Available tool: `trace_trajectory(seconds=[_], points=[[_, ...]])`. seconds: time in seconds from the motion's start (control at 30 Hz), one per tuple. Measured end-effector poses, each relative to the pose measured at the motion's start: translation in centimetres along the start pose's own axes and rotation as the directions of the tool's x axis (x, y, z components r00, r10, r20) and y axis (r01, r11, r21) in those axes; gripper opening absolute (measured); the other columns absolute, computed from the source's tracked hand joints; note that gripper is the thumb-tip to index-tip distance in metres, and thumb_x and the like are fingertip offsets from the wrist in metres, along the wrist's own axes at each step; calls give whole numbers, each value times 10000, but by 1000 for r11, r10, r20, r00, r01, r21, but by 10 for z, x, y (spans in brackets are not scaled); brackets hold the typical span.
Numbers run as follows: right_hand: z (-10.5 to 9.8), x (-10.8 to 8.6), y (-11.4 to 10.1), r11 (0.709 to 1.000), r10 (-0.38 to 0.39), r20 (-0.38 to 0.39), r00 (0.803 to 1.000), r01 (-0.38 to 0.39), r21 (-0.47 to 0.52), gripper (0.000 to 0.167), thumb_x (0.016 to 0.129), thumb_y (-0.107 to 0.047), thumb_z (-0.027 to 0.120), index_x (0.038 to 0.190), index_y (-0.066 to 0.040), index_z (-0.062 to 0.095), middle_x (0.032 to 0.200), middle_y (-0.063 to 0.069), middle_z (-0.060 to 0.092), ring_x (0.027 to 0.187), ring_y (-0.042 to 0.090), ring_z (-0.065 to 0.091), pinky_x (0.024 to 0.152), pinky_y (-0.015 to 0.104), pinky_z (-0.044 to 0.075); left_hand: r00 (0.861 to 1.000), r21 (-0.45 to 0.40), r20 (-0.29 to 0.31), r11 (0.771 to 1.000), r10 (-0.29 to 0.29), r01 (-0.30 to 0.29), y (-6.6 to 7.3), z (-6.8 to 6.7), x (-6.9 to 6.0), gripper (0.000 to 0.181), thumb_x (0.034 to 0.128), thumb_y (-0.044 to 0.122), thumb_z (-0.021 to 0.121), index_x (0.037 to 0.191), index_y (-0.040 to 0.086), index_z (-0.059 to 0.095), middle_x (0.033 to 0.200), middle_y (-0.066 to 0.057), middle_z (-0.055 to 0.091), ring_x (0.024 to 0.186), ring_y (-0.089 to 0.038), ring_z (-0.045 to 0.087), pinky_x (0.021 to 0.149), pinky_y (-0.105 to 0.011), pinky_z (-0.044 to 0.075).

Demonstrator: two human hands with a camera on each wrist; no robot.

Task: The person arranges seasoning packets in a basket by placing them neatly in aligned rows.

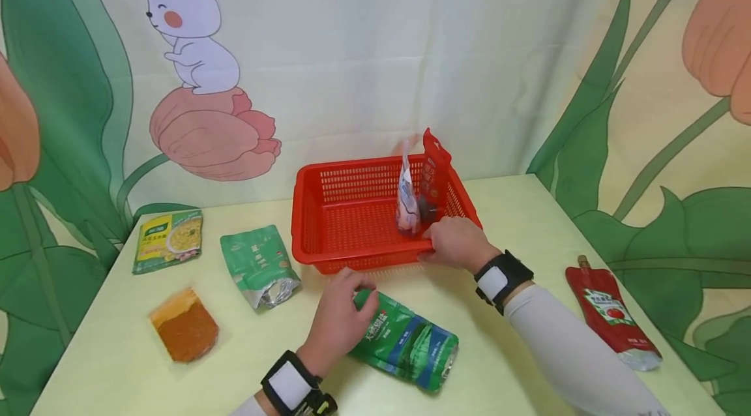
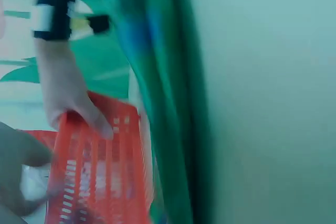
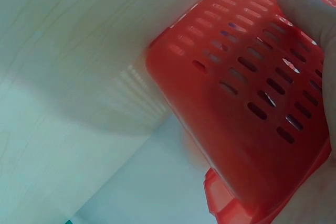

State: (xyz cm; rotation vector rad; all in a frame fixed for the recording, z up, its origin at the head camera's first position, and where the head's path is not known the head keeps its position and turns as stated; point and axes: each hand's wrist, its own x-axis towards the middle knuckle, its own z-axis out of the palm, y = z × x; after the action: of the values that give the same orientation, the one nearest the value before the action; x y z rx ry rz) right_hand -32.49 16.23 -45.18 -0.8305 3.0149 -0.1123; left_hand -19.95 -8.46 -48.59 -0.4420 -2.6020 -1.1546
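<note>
My right hand (image 1: 460,243) grips the front rim of a red plastic basket (image 1: 358,258), near its right corner; the right wrist view shows the thumb against the slotted wall. Inside the basket, a clear-and-white packet (image 1: 406,204) and a red packet (image 1: 434,171) stand upright at the right. My left hand (image 1: 340,312) is over the upper end of a green-and-blue pouch (image 1: 411,341) lying on the table. In the left wrist view, that hand's blurred fingers (image 2: 29,150) are parted, with a gap between them and the pouch alongside.
Left of the basket lie a green pouch (image 1: 258,266), a yellow-green soup packet (image 1: 169,241) and a packet of orange-brown contents (image 1: 186,328). A red spouted tomato pouch (image 1: 610,312) is near the table's right edge. A printed cloth (image 1: 352,64) hangs behind the table.
</note>
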Motion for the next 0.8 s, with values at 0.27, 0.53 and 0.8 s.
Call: trace_trajectory(seconds=[0.27, 0.53, 0.8], points=[[0, 2, -1, 1000, 21, 16, 1000, -21, 4, 215, 817, -382, 861, 876, -195, 776, 610, -96, 608, 572, 102, 585, 674, 258, 540, 827, -95, 324, 854, -459, 512, -8, -14, 0, 691, 931, 307, 732, 1413, -103, 452, 1367, -325, 524, 1257, -472, 546, 1013, -593, 492], [0, 1, -3, 999, 31, 24, 999, -31, 21, 228, 816, -371, 864, 923, -181, 796, 644, -90, 633, 589, 110, 591, 677, 270, 537, 728, -183, 479, 755, -491, 630, -27, -20, 7, 357, 880, 191, 795, 1084, -62, 649, 1018, -112, 620, 926, -223, 552, 745, -326, 496], [-1, 3, -3, 999, 50, 25, 998, -50, -5, 237, 808, -385, 867, 927, -191, 800, 664, -94, 649, 601, 114, 595, 706, 281, 551, 709, -224, 598, 771, -375, 596, -25, -23, 2, 157, 982, 165, 672, 1055, 27, 685, 924, -26, 667, 870, -162, 592, 752, -283, 505]])
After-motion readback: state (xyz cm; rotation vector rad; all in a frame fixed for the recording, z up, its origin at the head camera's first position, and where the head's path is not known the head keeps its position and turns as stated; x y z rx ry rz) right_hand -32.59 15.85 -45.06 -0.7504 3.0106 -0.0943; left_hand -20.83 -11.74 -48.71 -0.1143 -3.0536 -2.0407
